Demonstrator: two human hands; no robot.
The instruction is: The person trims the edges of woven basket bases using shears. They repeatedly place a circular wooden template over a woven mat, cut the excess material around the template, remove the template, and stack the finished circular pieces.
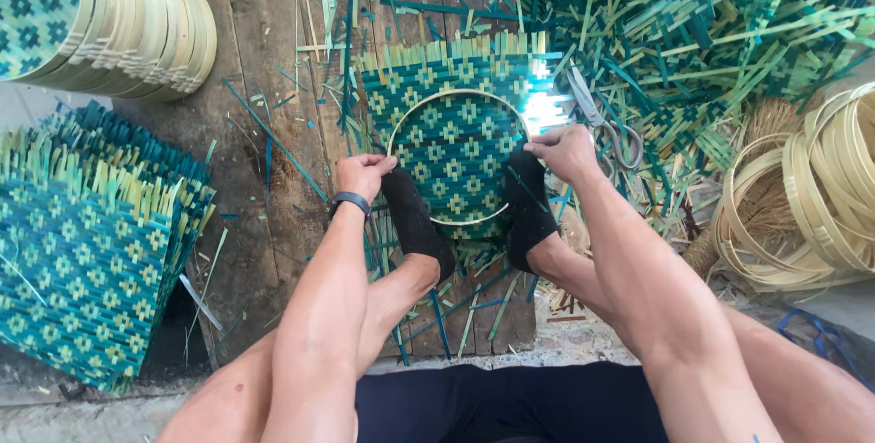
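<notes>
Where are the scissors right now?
Head view: the scissors lie right of the woven mat, just beyond the right hand, beside the strip pile.

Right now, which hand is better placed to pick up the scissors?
The right hand, probably. It grips the right edge of the bamboo hoop, and the scissors lie just beside it on the scraps. The left hand holds the hoop's opposite edge, farther away.

woven mat: lower part hidden under two black socks | scissors: handles partly behind right hand | left hand: fingers curl under, tips hidden | stacked mats: cut off at left edge | bamboo hoops: cut off at right edge
</notes>
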